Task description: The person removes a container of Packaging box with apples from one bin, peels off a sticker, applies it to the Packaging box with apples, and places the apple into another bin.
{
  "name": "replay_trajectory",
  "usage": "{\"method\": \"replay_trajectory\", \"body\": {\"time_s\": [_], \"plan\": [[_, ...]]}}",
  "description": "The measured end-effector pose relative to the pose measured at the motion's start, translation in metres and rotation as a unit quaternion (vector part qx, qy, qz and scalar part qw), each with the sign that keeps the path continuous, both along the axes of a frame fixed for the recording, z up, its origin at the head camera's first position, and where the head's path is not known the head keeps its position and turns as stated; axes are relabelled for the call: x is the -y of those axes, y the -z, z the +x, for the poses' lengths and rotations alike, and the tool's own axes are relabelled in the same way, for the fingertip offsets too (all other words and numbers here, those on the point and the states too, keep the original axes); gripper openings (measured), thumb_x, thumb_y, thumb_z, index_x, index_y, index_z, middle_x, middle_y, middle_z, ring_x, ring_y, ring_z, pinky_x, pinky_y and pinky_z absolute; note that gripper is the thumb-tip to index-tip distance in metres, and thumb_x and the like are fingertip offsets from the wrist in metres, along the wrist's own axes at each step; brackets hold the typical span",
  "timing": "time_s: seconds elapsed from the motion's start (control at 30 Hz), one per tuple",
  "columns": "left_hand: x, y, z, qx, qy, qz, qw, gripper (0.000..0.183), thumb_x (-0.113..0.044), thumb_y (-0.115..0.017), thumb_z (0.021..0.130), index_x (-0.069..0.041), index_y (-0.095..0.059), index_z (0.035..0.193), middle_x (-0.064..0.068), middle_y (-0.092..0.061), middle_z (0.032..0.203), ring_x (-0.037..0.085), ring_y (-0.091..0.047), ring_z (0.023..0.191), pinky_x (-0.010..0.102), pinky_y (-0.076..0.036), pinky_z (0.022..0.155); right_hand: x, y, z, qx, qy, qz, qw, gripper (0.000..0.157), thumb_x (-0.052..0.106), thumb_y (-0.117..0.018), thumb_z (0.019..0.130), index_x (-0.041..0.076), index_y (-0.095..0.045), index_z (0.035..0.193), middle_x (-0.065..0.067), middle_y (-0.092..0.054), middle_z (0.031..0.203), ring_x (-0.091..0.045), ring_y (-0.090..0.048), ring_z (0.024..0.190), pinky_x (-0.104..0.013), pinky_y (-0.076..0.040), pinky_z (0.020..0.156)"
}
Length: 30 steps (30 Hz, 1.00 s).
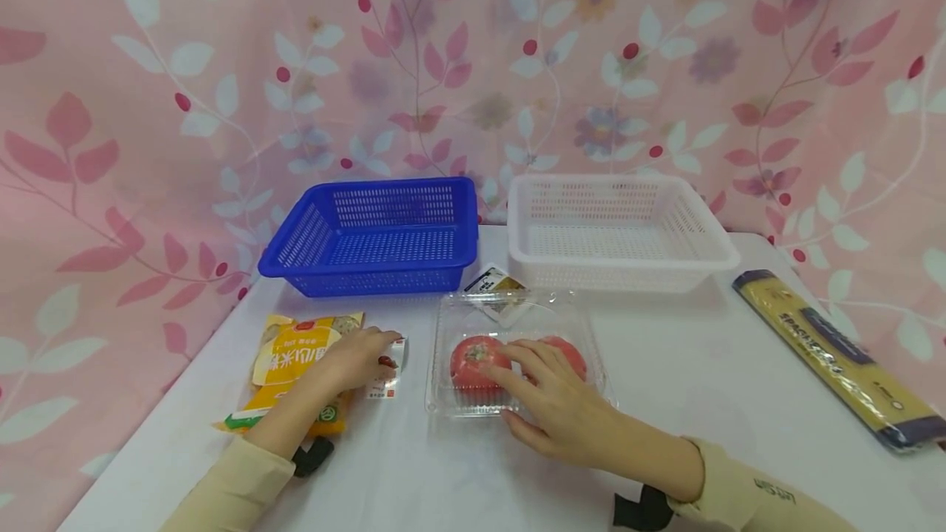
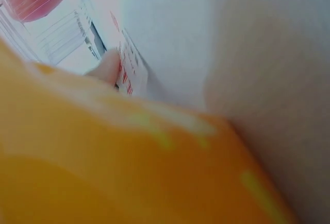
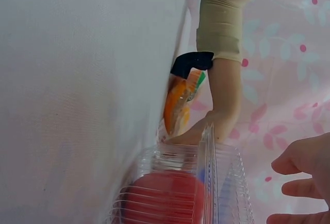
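Note:
My left hand [image 1: 360, 360] reaches across a yellow snack bag [image 1: 296, 355], its curled fingers at a small white packet with red print [image 1: 384, 384]. In the left wrist view a fingertip [image 2: 107, 68] presses against that packet [image 2: 135, 69], while the yellow bag fills the foreground. My right hand [image 1: 557, 405] hovers with spread fingers over a clear plastic clamshell box [image 1: 443, 388] with red tomatoes [image 1: 476, 364] inside. The right wrist view shows the fingers [image 3: 299, 188] apart from the box's lid [image 3: 229, 183].
A blue basket [image 1: 369, 279] and a white basket [image 1: 621, 276] stand at the back. Partly under the clear box's far edge lies a black and gold packet [image 1: 493, 279]. A long yellow spaghetti pack [image 1: 835, 355] lies along the right side, before a floral curtain [image 1: 473, 64].

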<state>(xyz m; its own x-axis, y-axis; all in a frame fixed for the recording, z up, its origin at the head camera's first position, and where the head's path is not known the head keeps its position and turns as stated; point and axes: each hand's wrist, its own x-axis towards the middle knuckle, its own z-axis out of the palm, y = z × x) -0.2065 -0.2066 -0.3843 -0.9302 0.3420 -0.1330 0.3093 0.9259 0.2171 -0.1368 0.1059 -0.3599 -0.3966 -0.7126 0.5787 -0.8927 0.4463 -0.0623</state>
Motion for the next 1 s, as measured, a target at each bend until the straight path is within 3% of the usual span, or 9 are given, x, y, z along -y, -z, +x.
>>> {"method": "replay_trajectory", "body": {"time_s": [0.17, 0.37, 0.5, 0.73, 1.0], "plan": [[0.001, -0.001, -0.002, -0.021, -0.021, 0.09, 0.9955, 0.033, -0.006, -0.068, 0.082, -0.002, -0.06, 0.114, 0.011, -0.063, 0.102, 0.025, -0.056, 0.093, 0.043, -0.046, 0.087, 0.001, 0.001, -0.001, 0.008, -0.011, -0.007, 1.0, 0.052, 0.024, -0.063, 0.081, 0.011, -0.048, 0.129, -0.012, -0.05, 0.121, -0.025, -0.044, 0.113, -0.044, -0.04, 0.094], [-0.004, -0.013, 0.003, -0.067, -0.053, 0.154, 0.9843, 0.04, -0.011, -0.071, 0.079, -0.005, -0.06, 0.117, 0.014, -0.06, 0.11, 0.031, -0.053, 0.102, 0.048, -0.043, 0.089, 0.003, -0.001, -0.003, 0.008, -0.02, -0.024, 0.999, 0.049, 0.022, -0.062, 0.081, 0.009, -0.051, 0.127, -0.012, -0.05, 0.121, -0.024, -0.044, 0.112, -0.041, -0.041, 0.092], [-0.01, -0.025, 0.011, -0.089, -0.069, 0.206, 0.9721, 0.042, -0.01, -0.073, 0.078, -0.009, -0.06, 0.118, 0.01, -0.059, 0.107, 0.025, -0.052, 0.087, 0.038, -0.049, 0.075, 0.003, -0.004, -0.005, 0.01, -0.021, -0.029, 0.999, 0.049, 0.02, -0.063, 0.08, 0.01, -0.052, 0.126, -0.011, -0.05, 0.122, -0.024, -0.043, 0.113, -0.04, -0.041, 0.091], [-0.026, -0.051, 0.027, -0.151, -0.051, 0.28, 0.9467, 0.044, -0.007, -0.074, 0.075, -0.011, -0.06, 0.117, 0.007, -0.059, 0.102, 0.018, -0.056, 0.073, 0.023, -0.052, 0.06, 0.004, -0.011, -0.012, -0.006, -0.035, -0.072, 0.997, 0.041, 0.02, -0.062, 0.081, 0.013, -0.056, 0.121, -0.009, -0.051, 0.119, -0.024, -0.045, 0.111, -0.041, -0.042, 0.087], [-0.054, -0.081, 0.052, -0.21, -0.001, 0.313, 0.9265, 0.041, -0.005, -0.077, 0.072, -0.011, -0.064, 0.11, 0.002, -0.065, 0.093, 0.013, -0.059, 0.068, 0.02, -0.051, 0.055, 0.01, -0.029, -0.013, -0.032, -0.039, -0.128, 0.991, 0.032, 0.02, -0.059, 0.083, 0.009, -0.061, 0.113, -0.011, -0.053, 0.117, -0.028, -0.046, 0.109, -0.044, -0.037, 0.088]]}}
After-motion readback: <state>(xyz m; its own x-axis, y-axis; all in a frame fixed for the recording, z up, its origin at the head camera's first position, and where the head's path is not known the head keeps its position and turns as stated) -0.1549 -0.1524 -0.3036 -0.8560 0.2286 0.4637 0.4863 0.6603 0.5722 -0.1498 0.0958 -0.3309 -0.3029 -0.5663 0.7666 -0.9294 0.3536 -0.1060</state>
